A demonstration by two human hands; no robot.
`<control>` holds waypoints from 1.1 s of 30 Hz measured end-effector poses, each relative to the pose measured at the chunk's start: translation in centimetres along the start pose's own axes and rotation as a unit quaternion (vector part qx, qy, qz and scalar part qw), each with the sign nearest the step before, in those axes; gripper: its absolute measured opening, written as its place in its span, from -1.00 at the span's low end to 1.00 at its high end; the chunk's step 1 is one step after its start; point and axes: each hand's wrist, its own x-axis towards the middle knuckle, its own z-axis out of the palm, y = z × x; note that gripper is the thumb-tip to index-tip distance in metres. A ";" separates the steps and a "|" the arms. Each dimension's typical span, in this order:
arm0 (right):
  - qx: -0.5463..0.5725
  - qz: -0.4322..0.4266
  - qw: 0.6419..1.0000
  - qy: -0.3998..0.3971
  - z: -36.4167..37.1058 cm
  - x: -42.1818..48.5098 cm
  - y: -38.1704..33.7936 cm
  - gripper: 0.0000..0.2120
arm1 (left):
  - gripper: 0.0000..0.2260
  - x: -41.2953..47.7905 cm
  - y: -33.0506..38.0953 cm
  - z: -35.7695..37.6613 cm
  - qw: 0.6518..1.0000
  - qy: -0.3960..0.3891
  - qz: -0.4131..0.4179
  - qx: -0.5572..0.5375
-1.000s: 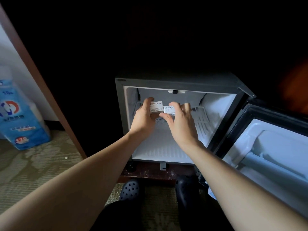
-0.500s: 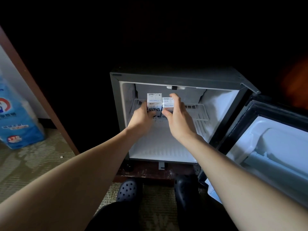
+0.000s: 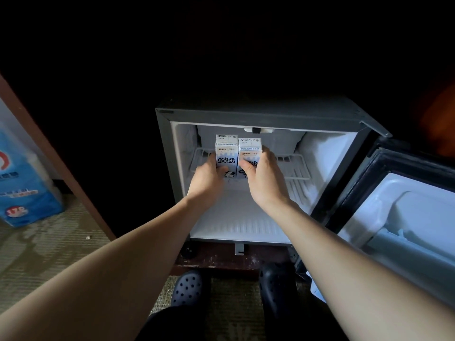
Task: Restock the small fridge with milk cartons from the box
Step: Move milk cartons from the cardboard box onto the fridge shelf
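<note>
The left hand [image 3: 208, 177] grips one upright milk carton [image 3: 226, 156]. The right hand [image 3: 264, 179] grips the second carton [image 3: 250, 150]. Both cartons touch, above the fridge's wire shelf [image 3: 293, 166].

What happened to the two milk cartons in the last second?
Both were tipped from leaning, tops toward the camera, to upright, side by side at the wire shelf. The left hand keeps its grip on the left carton, the right hand on the right carton; nothing was let go. The fridge door stayed open.
</note>
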 end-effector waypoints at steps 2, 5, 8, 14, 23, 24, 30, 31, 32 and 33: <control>-0.011 0.013 1.000 -0.009 0.3 0.0 0.1 -0.60 | -0.79 0.1 0.0 0.1 1.000 0.005 -0.003 0.006; -0.006 0.022 1.000 -0.019 0.7 0.1 0.4 -0.56 | -0.78 0.2 -0.1 0.4 1.000 0.016 -0.003 0.017; 0.025 0.037 0.998 -0.044 1.2 0.7 1.1 -0.55 | -0.72 0.8 -0.5 0.9 0.998 0.030 0.002 0.053; 0.039 0.053 0.997 -0.042 2.0 2.2 1.9 -0.59 | -0.76 3.3 -1.4 1.7 0.997 0.058 -0.003 0.059; 0.006 0.056 0.998 -0.013 4.5 4.7 2.5 -0.65 | -0.75 5.7 -2.2 2.8 0.987 0.109 0.015 0.120; 0.012 0.059 0.998 -0.008 4.7 4.9 2.7 -0.65 | -0.75 5.9 -2.2 3.0 0.986 0.118 0.015 0.117; 0.018 0.073 0.997 0.022 5.8 5.6 3.1 -0.76 | -0.84 7.1 -2.8 3.8 0.983 0.156 0.016 0.097; 0.020 0.074 0.997 0.023 6.0 5.9 3.1 -0.75 | -0.85 7.2 -2.9 3.8 0.982 0.168 0.015 0.089; 0.023 0.078 0.997 0.020 6.1 6.1 3.2 -0.74 | -0.87 7.2 -2.9 3.9 0.980 0.179 0.015 0.083; 0.025 0.081 0.996 0.016 6.2 6.3 3.2 -0.73 | -0.88 7.3 -3.0 4.1 0.978 0.190 0.015 0.081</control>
